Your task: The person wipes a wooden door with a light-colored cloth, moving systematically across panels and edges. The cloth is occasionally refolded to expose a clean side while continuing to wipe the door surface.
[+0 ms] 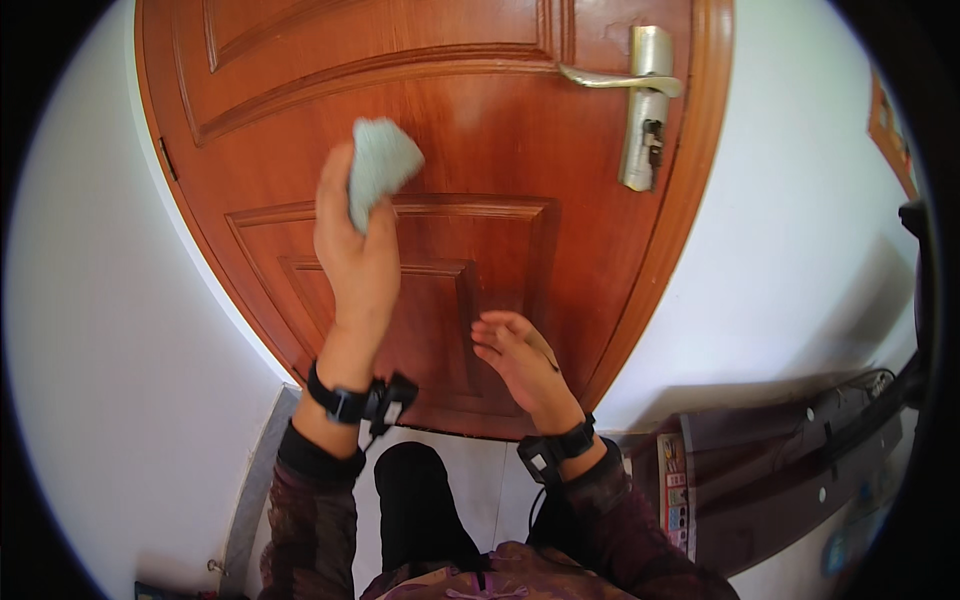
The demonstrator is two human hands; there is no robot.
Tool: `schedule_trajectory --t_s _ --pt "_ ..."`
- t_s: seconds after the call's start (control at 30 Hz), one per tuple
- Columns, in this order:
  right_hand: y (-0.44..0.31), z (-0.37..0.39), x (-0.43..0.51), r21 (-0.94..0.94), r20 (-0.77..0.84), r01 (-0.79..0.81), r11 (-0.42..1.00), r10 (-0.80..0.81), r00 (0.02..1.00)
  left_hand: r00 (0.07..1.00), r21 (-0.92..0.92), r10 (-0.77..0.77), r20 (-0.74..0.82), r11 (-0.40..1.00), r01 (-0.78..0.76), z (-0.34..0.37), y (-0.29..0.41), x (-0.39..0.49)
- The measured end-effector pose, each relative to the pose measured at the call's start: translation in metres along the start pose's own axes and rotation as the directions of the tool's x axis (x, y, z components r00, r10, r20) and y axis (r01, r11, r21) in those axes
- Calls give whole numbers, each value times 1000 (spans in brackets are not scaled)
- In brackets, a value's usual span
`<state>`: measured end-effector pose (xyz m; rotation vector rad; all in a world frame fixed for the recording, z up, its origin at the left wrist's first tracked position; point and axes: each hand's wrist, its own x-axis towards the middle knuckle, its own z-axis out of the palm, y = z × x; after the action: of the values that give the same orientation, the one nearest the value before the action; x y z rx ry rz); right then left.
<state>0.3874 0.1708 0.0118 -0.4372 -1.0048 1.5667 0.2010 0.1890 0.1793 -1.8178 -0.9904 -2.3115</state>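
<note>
A folded pale green cloth (384,161) is gripped in my left hand (356,240), raised before a reddish-brown wooden door (480,135). The hand and cloth are slightly blurred, and I cannot tell whether the cloth touches the wood. Lower and to the right, my right hand (521,356) holds nothing; its fingers are loosely bent and partly spread in front of the lower door panel. At the door's upper right are a metal lever handle (619,79) and a lock plate (637,161) with keys (652,142) in it.
White walls flank the door frame (694,172). A hinge (167,159) shows on the left edge. At the lower right stands a dark wooden cabinet (765,472) with a cable on top. Pale floor tiles (480,465) lie around my legs. Straps with small devices circle both wrists.
</note>
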Motion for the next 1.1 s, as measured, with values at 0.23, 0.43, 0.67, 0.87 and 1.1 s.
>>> schedule_trajectory --t_s 0.23,0.43,0.67,0.87,1.1 --pt "57 -79 -17 -3 -285 -247 969 236 929 831 376 530 168 745 -551 104 -27 30" --pt "68 -76 -32 -199 -206 -241 950 200 958 696 220 638 330 664 -714 147 -10 1" --pt "80 -69 -31 -227 -291 -266 937 195 937 530 228 735 423 480 -847 102 -40 41" --pt "112 -62 -10 -276 -209 -360 891 310 927 699 487 652 294 527 -697 7 -107 96" --pt "125 -62 -6 -323 -198 -289 901 234 952 793 751 608 37 506 -424 -99 -199 160"
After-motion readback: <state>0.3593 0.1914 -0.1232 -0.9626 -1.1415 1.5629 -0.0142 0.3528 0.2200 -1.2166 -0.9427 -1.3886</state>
